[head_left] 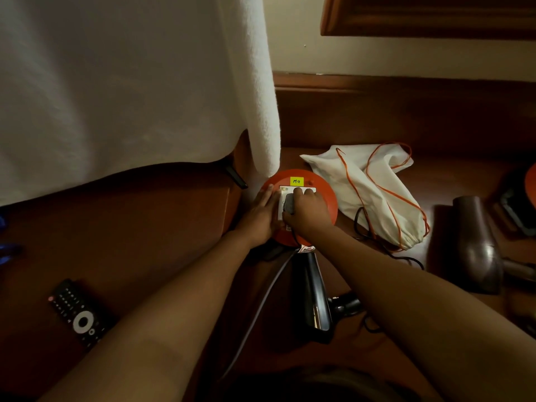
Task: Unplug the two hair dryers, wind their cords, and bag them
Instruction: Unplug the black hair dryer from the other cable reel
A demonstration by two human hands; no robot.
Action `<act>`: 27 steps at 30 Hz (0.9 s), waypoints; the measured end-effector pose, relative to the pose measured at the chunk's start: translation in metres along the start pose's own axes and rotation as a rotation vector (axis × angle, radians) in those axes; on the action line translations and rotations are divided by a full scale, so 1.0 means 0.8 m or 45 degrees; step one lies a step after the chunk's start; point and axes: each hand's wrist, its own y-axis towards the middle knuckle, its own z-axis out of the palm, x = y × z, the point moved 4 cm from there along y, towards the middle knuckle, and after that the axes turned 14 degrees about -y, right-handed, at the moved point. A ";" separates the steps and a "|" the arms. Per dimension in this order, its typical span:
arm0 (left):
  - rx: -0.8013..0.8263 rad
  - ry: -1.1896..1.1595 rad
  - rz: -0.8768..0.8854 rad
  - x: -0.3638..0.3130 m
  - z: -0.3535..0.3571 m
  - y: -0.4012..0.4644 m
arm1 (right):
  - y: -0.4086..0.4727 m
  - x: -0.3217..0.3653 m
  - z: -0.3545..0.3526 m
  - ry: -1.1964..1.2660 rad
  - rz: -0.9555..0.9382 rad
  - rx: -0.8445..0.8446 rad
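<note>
From the head camera, both forearms reach forward to a round orange base (324, 198) that carries a white socket panel (282, 198) and a small yellow label (296, 181) marked "M4". The left hand (261, 216) lies flat on the left part of the base with its fingers straight, pressing beside the socket panel. The right hand (309, 211) curls its fingers round a dark plug (288, 203) seated in the socket panel. A black hair dryer (311, 297) lies on the wooden bench (162, 227) just in front of the base, between the two forearms, and a grey cord (261, 309) runs past it toward the base. A brown hair dryer (478, 245) lies farther right on the bench. Between the base and the brown hair dryer rests a crumpled white bag (374, 198) with an orange drawstring (385, 195) looped over it; a thin black cord (406, 258) trails from under the bag's near end. A black remote control (77, 311) lies at the left, well apart from the hands. A white cloth (130, 82) hangs over the upper left, its edge ending just above the base.
</note>
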 end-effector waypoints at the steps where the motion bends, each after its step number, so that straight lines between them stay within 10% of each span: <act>1: 0.005 -0.004 -0.005 0.001 0.000 0.000 | -0.001 0.000 -0.001 0.001 -0.003 0.000; 27: -0.139 0.095 -0.193 -0.020 0.010 -0.022 | -0.088 -0.090 -0.016 0.784 0.236 -0.174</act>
